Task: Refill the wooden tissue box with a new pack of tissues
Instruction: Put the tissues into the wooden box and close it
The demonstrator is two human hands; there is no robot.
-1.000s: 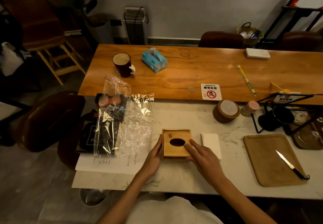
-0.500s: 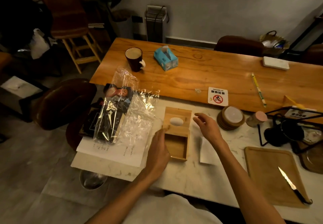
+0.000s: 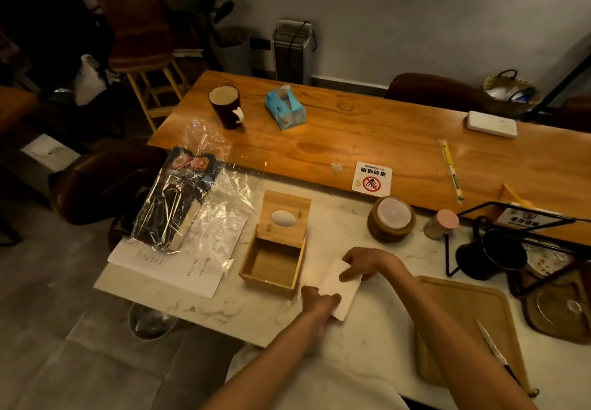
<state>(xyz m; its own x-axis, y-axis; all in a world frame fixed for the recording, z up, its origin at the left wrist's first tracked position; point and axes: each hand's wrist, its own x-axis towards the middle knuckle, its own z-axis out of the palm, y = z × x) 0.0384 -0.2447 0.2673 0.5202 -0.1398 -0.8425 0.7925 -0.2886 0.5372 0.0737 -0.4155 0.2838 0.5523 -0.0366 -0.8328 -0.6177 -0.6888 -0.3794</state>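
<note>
At the far left, crinkled clear wrap (image 3: 204, 217) covers a dark packet (image 3: 172, 208) lying on printed sheets (image 3: 179, 268); what the packet holds cannot be made out. Behind it on the wooden table, a dark mug (image 3: 225, 105) shows a pale surface inside, and a tissue pokes from a blue pack (image 3: 285, 108). On the marble top (image 3: 217, 310) stands the open box (image 3: 270, 283), only bare wood showing inside. Its lid (image 3: 287, 203), with an oval hole, rests at the far rim; flat or leaning, I cannot tell. Just right of the box, 2 hands hold the white tissues (image 3: 342, 284): the left hand (image 3: 319, 302) grips the near end and the right hand (image 3: 367, 264) pinches the far end, thumb on top. Further right are coasters (image 3: 391, 219), a pink-lidded jar (image 3: 441, 224), a black jug (image 3: 489, 254), and a tray (image 3: 463, 313) carrying a knife (image 3: 492, 345), the right arm hiding the tray's near edge.
</note>
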